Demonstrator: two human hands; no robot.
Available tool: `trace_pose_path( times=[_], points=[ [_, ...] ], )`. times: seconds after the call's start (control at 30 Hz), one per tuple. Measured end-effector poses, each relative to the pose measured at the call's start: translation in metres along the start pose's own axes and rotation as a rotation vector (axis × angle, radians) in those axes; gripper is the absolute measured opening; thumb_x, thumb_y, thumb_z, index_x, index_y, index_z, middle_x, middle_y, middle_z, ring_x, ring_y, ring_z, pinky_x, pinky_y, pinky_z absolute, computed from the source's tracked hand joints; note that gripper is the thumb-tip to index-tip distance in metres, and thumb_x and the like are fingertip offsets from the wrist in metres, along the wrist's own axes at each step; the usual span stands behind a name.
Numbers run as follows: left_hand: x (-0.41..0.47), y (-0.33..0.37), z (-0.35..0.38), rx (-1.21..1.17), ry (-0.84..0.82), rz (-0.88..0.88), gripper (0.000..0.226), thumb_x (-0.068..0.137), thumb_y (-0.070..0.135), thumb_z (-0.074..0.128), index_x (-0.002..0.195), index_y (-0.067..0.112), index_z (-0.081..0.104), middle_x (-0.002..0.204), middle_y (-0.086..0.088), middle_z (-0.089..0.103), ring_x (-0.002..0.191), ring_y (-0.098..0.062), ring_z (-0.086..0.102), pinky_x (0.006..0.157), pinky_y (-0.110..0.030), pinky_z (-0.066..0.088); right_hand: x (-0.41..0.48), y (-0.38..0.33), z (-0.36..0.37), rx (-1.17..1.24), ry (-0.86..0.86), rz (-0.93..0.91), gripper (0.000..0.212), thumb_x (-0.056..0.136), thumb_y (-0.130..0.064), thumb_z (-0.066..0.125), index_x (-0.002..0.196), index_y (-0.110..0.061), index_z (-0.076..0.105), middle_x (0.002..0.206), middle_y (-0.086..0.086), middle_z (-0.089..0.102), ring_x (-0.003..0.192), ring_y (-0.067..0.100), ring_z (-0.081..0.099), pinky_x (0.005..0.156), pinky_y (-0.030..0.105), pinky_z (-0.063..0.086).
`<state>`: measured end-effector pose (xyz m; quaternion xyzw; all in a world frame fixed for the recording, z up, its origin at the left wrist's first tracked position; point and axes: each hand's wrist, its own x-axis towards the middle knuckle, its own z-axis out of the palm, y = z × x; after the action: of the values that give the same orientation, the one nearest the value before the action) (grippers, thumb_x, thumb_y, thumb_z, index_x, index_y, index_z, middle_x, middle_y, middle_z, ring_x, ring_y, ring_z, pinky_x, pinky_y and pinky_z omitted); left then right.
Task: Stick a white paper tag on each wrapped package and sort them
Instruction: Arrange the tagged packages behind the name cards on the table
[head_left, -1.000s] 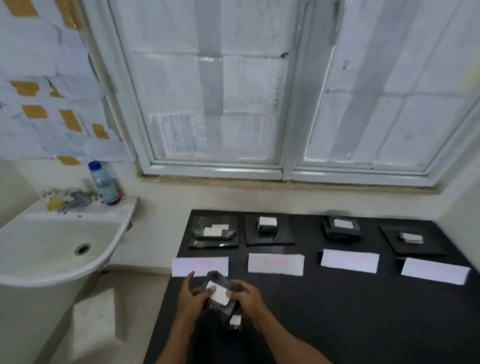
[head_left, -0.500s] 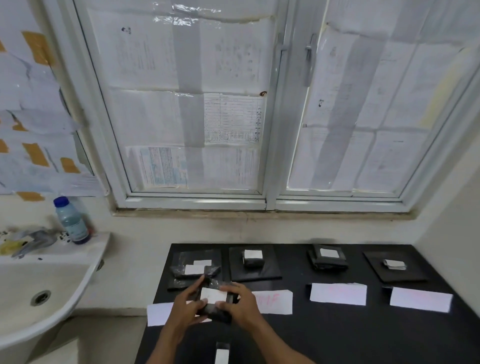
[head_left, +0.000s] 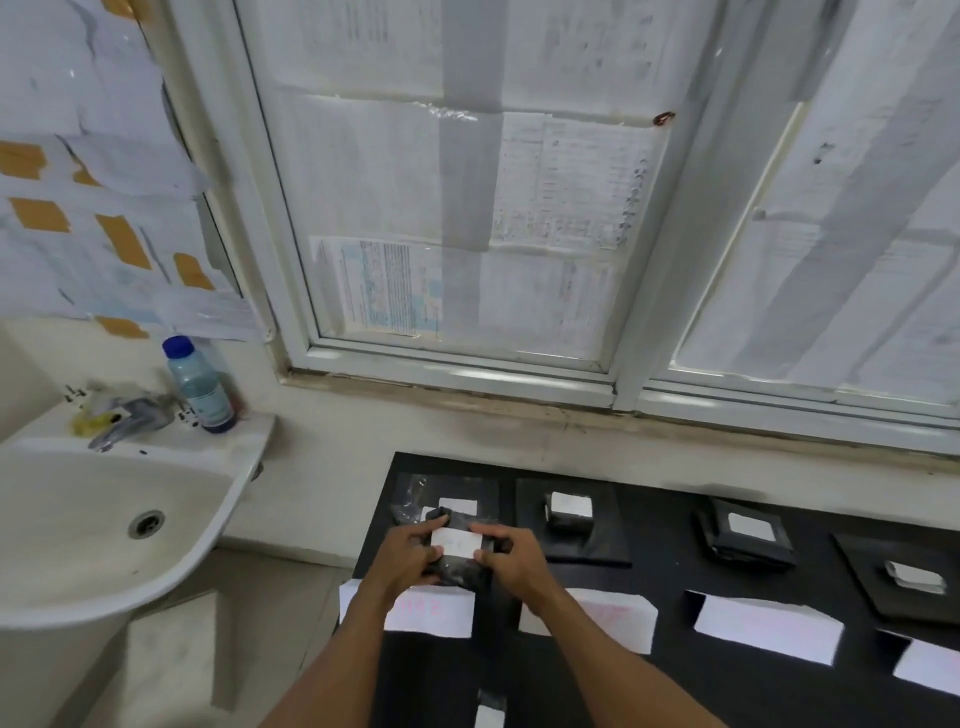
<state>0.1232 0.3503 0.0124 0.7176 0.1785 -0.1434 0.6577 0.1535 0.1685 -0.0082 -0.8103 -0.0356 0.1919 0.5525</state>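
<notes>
I hold a black wrapped package (head_left: 460, 569) with a white paper tag (head_left: 456, 544) on top, over the far-left pile. My left hand (head_left: 402, 558) grips its left end and my right hand (head_left: 511, 564) grips its right end. Behind it lies the far-left pile of tagged packages (head_left: 457, 506). More tagged packages sit to the right: one (head_left: 569, 514), another (head_left: 745, 535), and one at the far right (head_left: 914, 577). White label cards (head_left: 431, 613) (head_left: 602, 618) (head_left: 763, 626) lie in a row in front of the piles.
The black table (head_left: 675, 691) stands under a papered window. A white sink (head_left: 104, 519) with a tap and a blue-capped bottle (head_left: 200, 387) is at the left. A small white tag piece (head_left: 488, 717) lies near the table's front edge.
Both hands carried the tagged package away from me, from the table's front past the label cards toward the far-left pile. The camera view shifted with it.
</notes>
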Motion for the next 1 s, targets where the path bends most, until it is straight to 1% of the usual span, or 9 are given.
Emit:
trace_pose_path(
  times=[0.17, 0.27, 0.4, 0.47, 0.57, 0.67, 0.87, 0.93, 1.0],
  points=[
    [0.052, -0.003, -0.003, 0.025, 0.073, 0.006, 0.048, 0.089, -0.007, 0.057, 0.131, 0.014, 0.058, 0.126, -0.015, 0.052, 0.105, -0.027, 0.056, 0.07, -0.029, 0.061, 0.053, 0.002, 0.004, -0.093, 0.039, 0.015, 0.036, 0.085, -0.005, 0.067, 0.118, -0.019, 0.067, 0.128, 0.005, 0.059, 0.116, 0.018, 0.056, 0.094, 0.026, 0.053],
    [0.088, -0.004, -0.005, 0.022, 0.142, 0.013, 0.047, 0.088, -0.005, 0.058, 0.129, 0.019, 0.06, 0.127, -0.014, 0.054, 0.11, -0.03, 0.057, 0.075, -0.036, 0.061, 0.09, -0.001, 0.003, -0.117, 0.079, -0.001, 0.035, 0.084, -0.003, 0.066, 0.115, -0.018, 0.068, 0.123, 0.004, 0.062, 0.112, 0.017, 0.057, 0.095, 0.023, 0.051],
    [0.134, -0.004, -0.006, 0.064, 0.213, 0.022, 0.048, 0.085, -0.004, 0.061, 0.123, 0.026, 0.063, 0.125, -0.012, 0.061, 0.107, -0.025, 0.061, 0.085, -0.041, 0.059, 0.136, -0.002, -0.001, -0.148, 0.097, -0.004, 0.038, 0.081, 0.004, 0.065, 0.115, -0.013, 0.067, 0.116, 0.0, 0.063, 0.106, 0.009, 0.054, 0.078, -0.001, 0.04],
    [0.156, -0.005, -0.007, 0.104, 0.238, 0.013, 0.048, 0.084, -0.004, 0.062, 0.123, 0.023, 0.064, 0.122, -0.01, 0.064, 0.104, -0.023, 0.063, 0.086, -0.04, 0.058, 0.157, 0.004, -0.001, -0.153, 0.109, 0.014, 0.04, 0.081, 0.006, 0.065, 0.117, -0.011, 0.065, 0.116, 0.002, 0.063, 0.108, 0.011, 0.056, 0.073, -0.006, 0.037],
    [0.179, -0.005, -0.007, 0.166, 0.255, -0.002, 0.047, 0.084, -0.003, 0.062, 0.123, 0.021, 0.064, 0.121, -0.007, 0.065, 0.102, -0.019, 0.063, 0.088, -0.036, 0.057, 0.181, 0.016, 0.002, -0.161, 0.124, 0.051, 0.042, 0.081, 0.005, 0.065, 0.119, -0.011, 0.064, 0.119, 0.003, 0.064, 0.104, 0.007, 0.055, 0.077, -0.004, 0.036],
    [0.192, -0.01, -0.006, 0.282, 0.272, -0.02, 0.046, 0.087, 0.001, 0.061, 0.127, 0.022, 0.062, 0.119, 0.0, 0.062, 0.105, -0.019, 0.061, 0.095, -0.03, 0.051, 0.194, 0.026, 0.007, -0.167, 0.128, 0.099, 0.04, 0.084, -0.002, 0.067, 0.121, -0.016, 0.064, 0.123, 0.001, 0.063, 0.109, 0.01, 0.058, 0.09, 0.008, 0.036],
    [0.199, -0.011, -0.005, 0.422, 0.29, -0.072, 0.049, 0.081, 0.003, 0.06, 0.126, 0.022, 0.062, 0.117, -0.008, 0.067, 0.096, -0.021, 0.063, 0.082, -0.029, 0.052, 0.196, 0.03, 0.008, -0.19, 0.098, 0.137, 0.038, 0.086, -0.009, 0.068, 0.123, -0.019, 0.064, 0.127, 0.003, 0.063, 0.111, 0.017, 0.061, 0.099, 0.017, 0.042],
    [0.193, -0.002, -0.002, 0.495, 0.271, -0.068, 0.05, 0.078, -0.001, 0.056, 0.125, 0.016, 0.062, 0.117, -0.011, 0.066, 0.101, -0.026, 0.063, 0.083, -0.031, 0.051, 0.188, 0.027, 0.006, -0.232, 0.07, 0.132, 0.04, 0.085, -0.007, 0.068, 0.124, -0.016, 0.063, 0.129, 0.004, 0.062, 0.115, 0.018, 0.059, 0.098, 0.013, 0.038],
    [0.184, 0.004, 0.003, 0.539, 0.248, -0.088, 0.057, 0.08, -0.002, 0.055, 0.134, 0.015, 0.053, 0.127, -0.012, 0.06, 0.115, -0.029, 0.058, 0.092, -0.033, 0.048, 0.176, 0.021, 0.004, -0.259, 0.051, 0.127, 0.048, 0.085, -0.007, 0.067, 0.131, -0.015, 0.057, 0.133, 0.006, 0.058, 0.122, 0.02, 0.054, 0.101, 0.017, 0.036]
  ],
)
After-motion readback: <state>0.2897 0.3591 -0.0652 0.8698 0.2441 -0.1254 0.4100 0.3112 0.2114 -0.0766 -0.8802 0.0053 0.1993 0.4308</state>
